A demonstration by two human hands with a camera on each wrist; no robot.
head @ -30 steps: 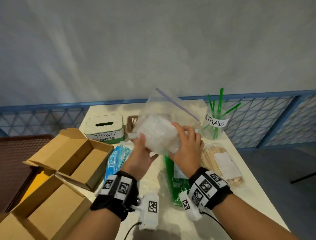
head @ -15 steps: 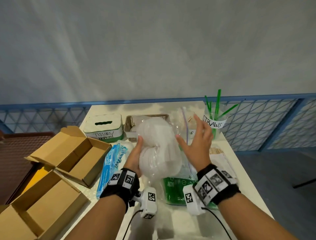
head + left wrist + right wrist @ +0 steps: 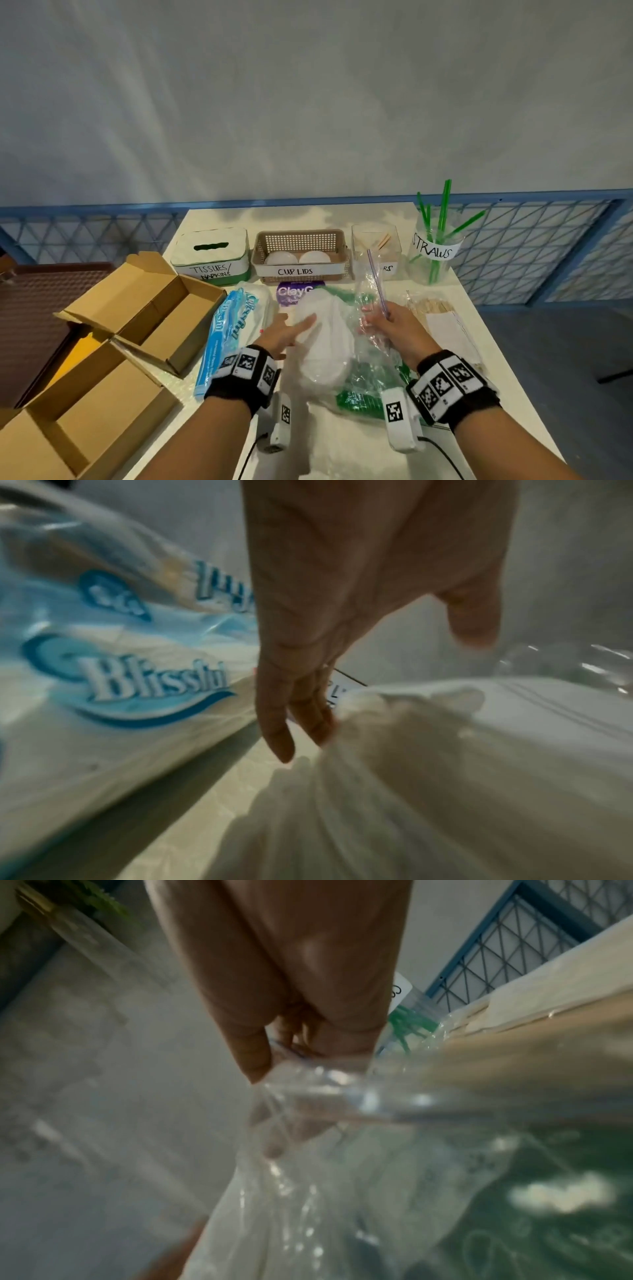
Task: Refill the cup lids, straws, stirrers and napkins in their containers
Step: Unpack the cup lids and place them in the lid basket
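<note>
From the head view, the right hand point(image 3: 388, 322) pinches the mouth of a clear zip bag point(image 3: 373, 346), apparently to hold it open, while the left hand point(image 3: 286, 334) lays nearly straight fingers against the stack of white cup lids point(image 3: 323, 346) lying on the desk point(image 3: 346, 445), just short of the brown mesh lid basket point(image 3: 301, 253). At the left wrist, the fingers touch soft, frosted wrap beside a glossy napkin pack point(image 3: 120, 674) — blurred, so probably no grip. At the right wrist, the thumb and fingers clamp crinkly film.
</note>
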